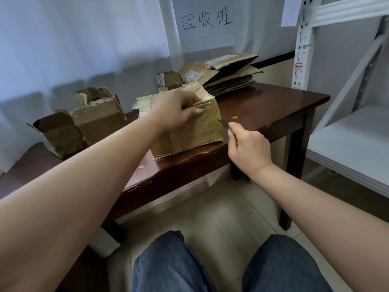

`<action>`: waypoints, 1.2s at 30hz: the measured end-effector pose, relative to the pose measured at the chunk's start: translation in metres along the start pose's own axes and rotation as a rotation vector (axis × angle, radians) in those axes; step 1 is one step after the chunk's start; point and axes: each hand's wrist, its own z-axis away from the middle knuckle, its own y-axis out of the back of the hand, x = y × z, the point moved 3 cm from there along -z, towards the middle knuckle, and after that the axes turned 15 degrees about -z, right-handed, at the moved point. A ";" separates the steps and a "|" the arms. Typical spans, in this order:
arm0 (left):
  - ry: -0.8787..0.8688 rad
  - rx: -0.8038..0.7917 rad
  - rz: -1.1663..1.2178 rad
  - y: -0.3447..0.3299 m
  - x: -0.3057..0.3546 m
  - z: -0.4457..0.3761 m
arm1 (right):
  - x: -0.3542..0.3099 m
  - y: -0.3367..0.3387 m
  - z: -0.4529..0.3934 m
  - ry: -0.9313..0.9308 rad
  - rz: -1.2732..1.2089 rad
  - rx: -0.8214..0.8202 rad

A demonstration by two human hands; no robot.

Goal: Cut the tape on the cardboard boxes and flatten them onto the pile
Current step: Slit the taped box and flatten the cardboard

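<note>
The left hand (pixel 176 110) clamps down over the top edge of a taped box (pixel 195 127), fingers curled round it. Just right of it, the right hand (pixel 248 148) pinches a small blade (pixel 224 124) against the box's corner. Beyond the left hand lies the flattened pile (pixel 227 76); to its left, opened boxes (pixel 84 121) wait. I'd say roughly half remains.

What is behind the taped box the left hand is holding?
Behind the taped box sit a small open box and the pile of flattened cardboard. The left hand and the box itself hide the table directly behind it.
</note>
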 end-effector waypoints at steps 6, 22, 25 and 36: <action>0.001 -0.024 0.000 0.001 -0.001 0.000 | 0.004 0.003 0.026 -0.095 0.021 -0.149; 0.027 -0.009 0.120 0.038 -0.035 0.049 | -0.010 0.011 -0.013 0.019 -0.128 0.032; -0.007 0.063 0.140 0.033 -0.015 0.044 | -0.008 0.014 -0.017 -0.063 -0.075 0.049; -0.086 0.054 0.123 -0.001 -0.001 0.026 | 0.004 0.016 -0.030 0.006 -0.017 0.121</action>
